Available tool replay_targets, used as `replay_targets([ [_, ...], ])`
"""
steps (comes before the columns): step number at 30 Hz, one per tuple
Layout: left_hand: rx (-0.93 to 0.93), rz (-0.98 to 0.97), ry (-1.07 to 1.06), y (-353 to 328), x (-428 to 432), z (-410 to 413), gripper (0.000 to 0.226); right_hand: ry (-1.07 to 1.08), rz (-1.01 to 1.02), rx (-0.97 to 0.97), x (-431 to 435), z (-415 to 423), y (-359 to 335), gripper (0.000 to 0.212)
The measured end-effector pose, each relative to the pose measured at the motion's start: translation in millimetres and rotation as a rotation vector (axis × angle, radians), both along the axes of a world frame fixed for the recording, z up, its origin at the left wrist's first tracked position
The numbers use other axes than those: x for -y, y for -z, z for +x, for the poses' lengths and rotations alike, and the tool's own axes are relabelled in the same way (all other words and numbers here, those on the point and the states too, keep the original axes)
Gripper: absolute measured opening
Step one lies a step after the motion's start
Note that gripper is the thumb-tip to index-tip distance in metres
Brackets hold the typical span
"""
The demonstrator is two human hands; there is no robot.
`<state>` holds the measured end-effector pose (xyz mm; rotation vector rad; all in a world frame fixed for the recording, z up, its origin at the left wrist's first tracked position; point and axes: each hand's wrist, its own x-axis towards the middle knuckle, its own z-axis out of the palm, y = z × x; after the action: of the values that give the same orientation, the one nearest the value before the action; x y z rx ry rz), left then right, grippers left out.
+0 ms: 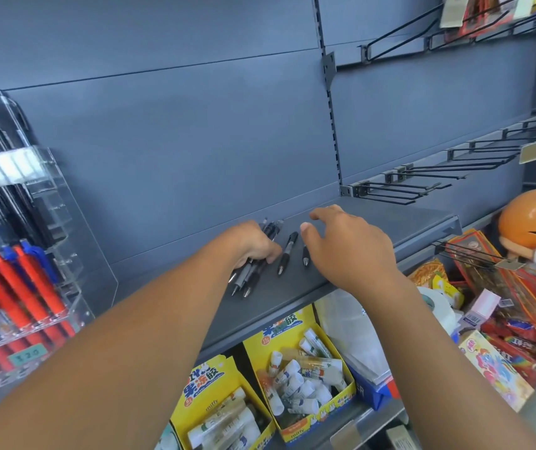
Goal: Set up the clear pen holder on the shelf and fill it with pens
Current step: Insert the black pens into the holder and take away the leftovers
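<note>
A single wide-angle view, worn on the head, looks forward and down onto the shelf (390, 222) from close by, facing the back panel (195, 141). The left hand (253, 245) and right hand (347, 248) sit at mid-frame, their arms entering from 6 to 8 o'clock. A clear rack (42, 196) is at 9 o'clock, glue boxes (299, 375) at 6 and hooks (354, 190) at 2.

Room is free over the back of the shelf (390, 222). Wire hooks (390, 190) jut above its right end; a clear display rack (49, 222) blocks its left end.
</note>
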<state>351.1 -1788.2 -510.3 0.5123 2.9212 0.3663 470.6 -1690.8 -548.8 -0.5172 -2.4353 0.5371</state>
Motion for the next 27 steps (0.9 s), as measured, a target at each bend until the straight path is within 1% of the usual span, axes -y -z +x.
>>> replay_targets([
  [6,-0.004,0.312,0.042,9.2,13.4,-9.3,0.017,-0.016,-0.009,-0.014,5.3,-1.7,-0.5,0.042],
  [10,-0.084,0.483,0.064,10.2,29.8,-19.9,0.020,-0.041,-0.021,-0.027,12.4,-4.2,-1.2,0.041],
  [15,-0.088,0.885,0.046,2.6,59.4,-19.8,0.011,-0.084,-0.026,-0.044,28.8,-10.1,-2.2,0.040],
  [18,-0.187,1.121,0.030,-1.5,76.3,-9.1,0.012,-0.118,-0.005,-0.058,41.6,-13.6,-1.4,0.040],
  [20,-0.239,1.233,0.028,-1.2,85.9,-3.8,0.013,-0.140,-0.002,-0.067,51.1,-15.4,-0.2,0.040],
  [24,-0.219,1.383,0.074,0.6,95.4,5.5,0.016,-0.204,-0.056,-0.147,71.4,-17.1,-1.0,0.040],
  [27,-0.204,1.378,0.096,6.3,96.7,9.3,0.014,-0.319,-0.153,-0.235,84.0,-17.8,-5.3,0.040],
])
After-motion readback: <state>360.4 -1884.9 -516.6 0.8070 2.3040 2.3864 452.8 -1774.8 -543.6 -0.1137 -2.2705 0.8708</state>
